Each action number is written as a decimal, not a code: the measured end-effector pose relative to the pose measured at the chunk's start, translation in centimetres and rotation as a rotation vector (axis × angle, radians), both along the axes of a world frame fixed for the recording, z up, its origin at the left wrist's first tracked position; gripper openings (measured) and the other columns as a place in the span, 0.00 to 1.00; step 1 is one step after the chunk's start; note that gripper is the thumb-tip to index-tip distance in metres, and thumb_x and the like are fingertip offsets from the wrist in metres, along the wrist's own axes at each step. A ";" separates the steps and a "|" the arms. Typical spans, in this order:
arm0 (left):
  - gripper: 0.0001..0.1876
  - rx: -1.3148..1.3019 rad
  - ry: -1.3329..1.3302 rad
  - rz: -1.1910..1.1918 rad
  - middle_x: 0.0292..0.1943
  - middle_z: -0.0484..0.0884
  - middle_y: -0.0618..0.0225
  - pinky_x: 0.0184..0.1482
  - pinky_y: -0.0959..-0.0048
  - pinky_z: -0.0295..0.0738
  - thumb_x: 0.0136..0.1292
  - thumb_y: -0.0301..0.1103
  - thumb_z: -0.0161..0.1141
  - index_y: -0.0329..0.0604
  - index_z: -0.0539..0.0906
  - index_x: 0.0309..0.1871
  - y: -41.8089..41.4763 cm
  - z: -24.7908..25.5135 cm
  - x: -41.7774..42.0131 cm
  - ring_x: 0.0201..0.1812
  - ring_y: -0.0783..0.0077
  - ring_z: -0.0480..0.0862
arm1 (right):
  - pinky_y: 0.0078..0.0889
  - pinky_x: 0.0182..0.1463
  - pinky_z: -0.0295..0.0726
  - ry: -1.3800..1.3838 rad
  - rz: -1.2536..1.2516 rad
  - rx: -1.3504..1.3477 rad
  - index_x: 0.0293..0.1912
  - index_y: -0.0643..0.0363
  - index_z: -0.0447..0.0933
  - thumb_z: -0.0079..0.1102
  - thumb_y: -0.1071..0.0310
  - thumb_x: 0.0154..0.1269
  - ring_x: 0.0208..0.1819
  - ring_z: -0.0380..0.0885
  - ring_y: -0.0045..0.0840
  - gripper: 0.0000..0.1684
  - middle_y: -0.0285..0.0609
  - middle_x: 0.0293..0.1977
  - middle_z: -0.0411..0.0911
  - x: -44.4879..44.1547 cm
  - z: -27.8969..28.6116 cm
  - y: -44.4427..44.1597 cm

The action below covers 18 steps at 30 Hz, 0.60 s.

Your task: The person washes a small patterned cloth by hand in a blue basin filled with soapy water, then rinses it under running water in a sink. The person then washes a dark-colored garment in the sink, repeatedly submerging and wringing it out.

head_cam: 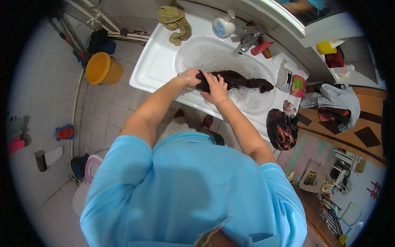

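A dark, wet cloth lies stretched along the white washbasin, in foamy water. At its left end, against the near rim, my left hand grips a bunch of the fabric; a metal bangle is on that wrist. My right hand rests on top of the cloth just beside it, fingers spread and thumb towards the near rim. Part of the fabric is hidden under the hands. Beyond the cloth, the tap points into the basin.
On the basin's ledge are a khaki cloth, a pump bottle, a red tube and a soap dish. A patterned dark cloth hangs over the right corner. An orange bucket stands on the floor at left.
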<state>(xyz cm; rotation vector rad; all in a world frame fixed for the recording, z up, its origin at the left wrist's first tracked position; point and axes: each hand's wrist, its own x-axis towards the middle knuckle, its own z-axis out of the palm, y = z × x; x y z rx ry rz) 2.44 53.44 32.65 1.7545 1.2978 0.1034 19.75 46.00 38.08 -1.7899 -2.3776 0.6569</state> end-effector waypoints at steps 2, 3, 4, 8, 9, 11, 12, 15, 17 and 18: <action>0.10 -0.083 -0.208 0.103 0.26 0.81 0.70 0.33 0.75 0.72 0.57 0.34 0.62 0.37 0.82 0.38 0.2 3.1 0.7 0.27 0.78 0.74 | 0.52 0.58 0.63 0.082 -0.135 -0.035 0.62 0.45 0.63 0.69 0.62 0.48 0.61 0.61 0.43 0.40 0.46 0.59 0.65 -0.7 0.5 0.9; 0.10 -0.177 -0.434 0.166 0.26 0.80 0.74 0.32 0.76 0.72 0.60 0.38 0.62 0.40 0.82 0.37 1.1 2.1 0.0 0.26 0.80 0.74 | 0.49 0.58 0.64 0.193 -0.176 -0.028 0.58 0.46 0.66 0.68 0.61 0.50 0.58 0.63 0.43 0.35 0.46 0.56 0.68 -0.9 0.8 2.2; 0.11 -0.230 -0.558 0.207 0.28 0.80 0.76 0.34 0.77 0.72 0.61 0.40 0.62 0.42 0.82 0.37 1.7 3.4 0.7 0.29 0.81 0.75 | 0.41 0.55 0.69 0.401 -0.087 0.107 0.52 0.52 0.70 0.66 0.64 0.51 0.52 0.69 0.46 0.28 0.47 0.50 0.73 0.9 -1.7 4.2; 0.19 -0.206 -0.731 0.370 0.46 0.78 0.72 0.50 0.72 0.70 0.60 0.48 0.63 0.45 0.78 0.48 3.1 10.0 0.3 0.46 0.78 0.76 | 0.32 0.38 0.80 0.933 -0.379 -0.290 0.57 0.59 0.65 0.55 0.63 0.65 0.40 0.77 0.31 0.23 0.42 0.46 0.75 3.5 6.4 7.1; 0.20 -0.089 -0.706 0.261 0.47 0.78 0.72 0.51 0.71 0.70 0.60 0.47 0.63 0.44 0.78 0.49 2.5 10.3 0.4 0.47 0.76 0.76 | 0.29 0.34 0.82 1.040 -0.508 -0.437 0.58 0.59 0.64 0.51 0.63 0.68 0.41 0.77 0.27 0.22 0.40 0.46 0.74 3.7 9.9 6.7; 0.22 0.143 -0.637 0.042 0.49 0.78 0.72 0.53 0.70 0.70 0.59 0.46 0.64 0.43 0.76 0.51 0.9 9.8 0.9 0.48 0.73 0.76 | 0.32 0.33 0.86 1.267 -0.525 -0.476 0.59 0.60 0.62 0.44 0.67 0.70 0.41 0.78 0.28 0.19 0.44 0.47 0.73 4.4 13.0 6.5; 0.22 0.145 -0.607 -0.059 0.47 0.79 0.68 0.53 0.70 0.70 0.59 0.45 0.64 0.41 0.75 0.51 1.5 7.6 0.6 0.49 0.70 0.77 | 0.35 0.34 0.86 1.345 -0.502 -0.512 0.58 0.60 0.63 0.44 0.70 0.69 0.43 0.77 0.30 0.19 0.44 0.47 0.74 4.3 14.1 6.4; 0.22 0.083 -0.372 -0.006 0.44 0.81 0.61 0.51 0.72 0.71 0.58 0.44 0.64 0.41 0.76 0.50 2.0 8.2 1.3 0.45 0.68 0.78 | 0.35 0.34 0.86 1.441 -0.517 -0.499 0.56 0.65 0.64 0.43 0.76 0.64 0.42 0.78 0.30 0.20 0.45 0.45 0.74 6.0 14.0 6.0; 0.22 0.203 -0.204 0.003 0.38 0.81 0.57 0.46 0.69 0.72 0.54 0.45 0.67 0.38 0.76 0.45 2.5 10.1 1.6 0.40 0.62 0.79 | 0.34 0.33 0.86 1.328 -0.563 -0.443 0.55 0.67 0.65 0.44 0.78 0.61 0.40 0.78 0.30 0.21 0.45 0.44 0.74 7.5 12.7 5.6; 0.22 0.263 -0.121 0.005 0.35 0.81 0.55 0.44 0.67 0.73 0.52 0.46 0.68 0.37 0.76 0.42 2.8 11.3 1.6 0.38 0.59 0.79 | 0.34 0.33 0.86 1.207 -0.600 -0.402 0.55 0.67 0.66 0.45 0.78 0.60 0.39 0.78 0.30 0.21 0.45 0.42 0.74 8.4 12.0 5.5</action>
